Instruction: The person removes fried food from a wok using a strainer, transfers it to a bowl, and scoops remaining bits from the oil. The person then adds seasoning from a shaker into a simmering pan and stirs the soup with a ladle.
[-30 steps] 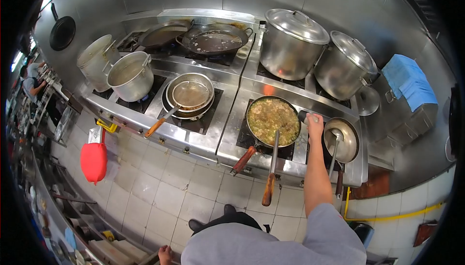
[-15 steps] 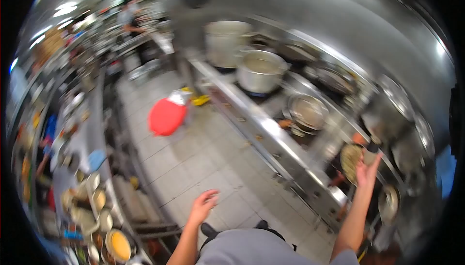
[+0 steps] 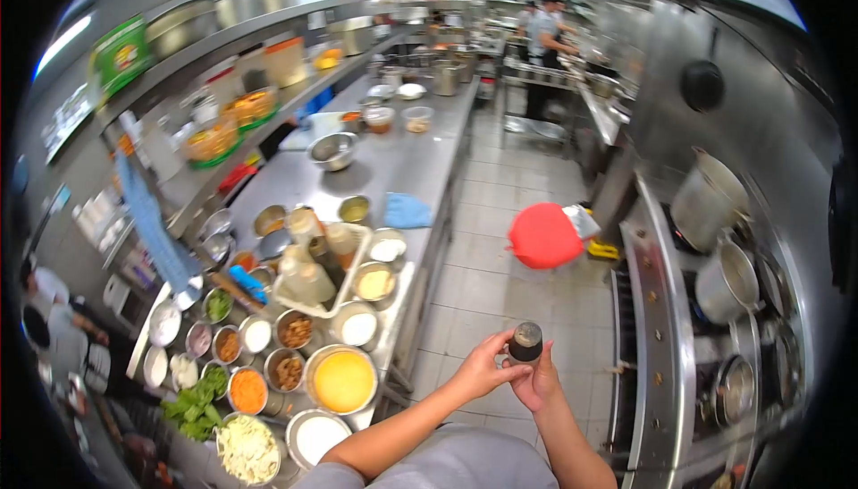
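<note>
Both of my hands are together in front of my body, above the tiled floor. Between them is a small seasoning bottle [image 3: 526, 342] with a black cap and a greyish, speckled round end facing up. My left hand [image 3: 487, 365] pinches it from the left, thumb and fingers at its side. My right hand [image 3: 537, 384] wraps it from the right and below. Its lower part is hidden by my fingers. To the left, a tray [image 3: 386, 339] bears several metal bowls of ingredients, among them a bowl of yellow liquid [image 3: 343, 380].
A steel counter [image 3: 393, 154] runs along the left, with a blue cloth [image 3: 407, 210] near its edge. A red-covered bin [image 3: 545, 235] stands on the floor ahead. On the right, the stove [image 3: 657, 310] holds large pots [image 3: 728, 280]. People [image 3: 543, 37] work farther back.
My view has swung left, from the stove towards the counter. The bottle, earlier in my right hand over the stove, is now before my body, and my left hand has joined it.
</note>
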Available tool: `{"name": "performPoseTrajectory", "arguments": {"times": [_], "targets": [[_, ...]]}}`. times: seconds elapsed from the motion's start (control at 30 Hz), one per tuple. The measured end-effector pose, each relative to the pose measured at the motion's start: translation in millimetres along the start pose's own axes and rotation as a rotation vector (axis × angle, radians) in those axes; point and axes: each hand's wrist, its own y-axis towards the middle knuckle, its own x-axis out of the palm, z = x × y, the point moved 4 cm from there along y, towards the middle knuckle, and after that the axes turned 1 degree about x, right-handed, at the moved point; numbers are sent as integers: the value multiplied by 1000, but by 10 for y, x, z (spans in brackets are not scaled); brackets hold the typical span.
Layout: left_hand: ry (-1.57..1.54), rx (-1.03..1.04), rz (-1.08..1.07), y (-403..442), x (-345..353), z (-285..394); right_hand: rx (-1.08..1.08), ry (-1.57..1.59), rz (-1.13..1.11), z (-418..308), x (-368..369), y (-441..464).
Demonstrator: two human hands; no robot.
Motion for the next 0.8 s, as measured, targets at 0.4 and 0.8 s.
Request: {"name": "performPoseTrajectory", "arguments": {"times": [0.4, 0.8], "targets": [[701, 387, 1186, 221, -4195, 1233, 356, -259, -93, 436, 155, 842], [989, -93, 1573, -283, -6722, 1033, 144, -215, 358, -199, -965, 336]]}}
